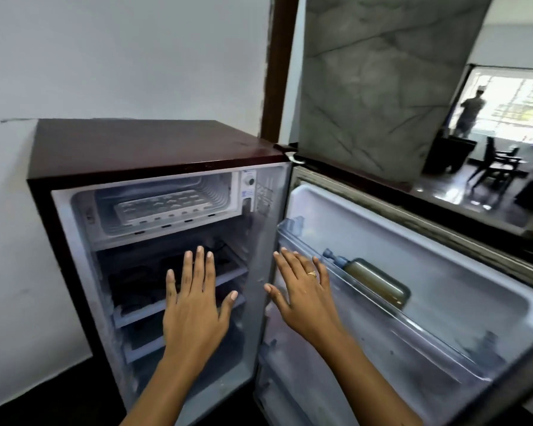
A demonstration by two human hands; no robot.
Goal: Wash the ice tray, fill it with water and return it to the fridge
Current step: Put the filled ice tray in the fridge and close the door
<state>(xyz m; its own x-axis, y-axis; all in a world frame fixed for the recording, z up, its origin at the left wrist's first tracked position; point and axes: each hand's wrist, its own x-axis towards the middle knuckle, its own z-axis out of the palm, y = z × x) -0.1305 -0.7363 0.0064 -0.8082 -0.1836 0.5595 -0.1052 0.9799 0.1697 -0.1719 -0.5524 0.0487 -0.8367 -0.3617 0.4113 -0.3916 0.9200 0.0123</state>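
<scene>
The left hand (194, 305) is spread flat, fingers apart and palm turned away, holding nothing; it hovers in front of the middle shelves of the fridge (154, 167). The right hand (302, 299) is likewise open and empty, a ring (312, 273) on one finger, held before the fridge's right inner wall near the hinge side. Above the left hand, in the freezer compartment at the top of the fridge, the white ice tray (163, 207) lies flat, its near edge close to the compartment's front lip. To the right of the fridge body the fridge door (443, 302) stands swung wide, and on its upper rack a bottle (376, 282) lies on its side.
</scene>
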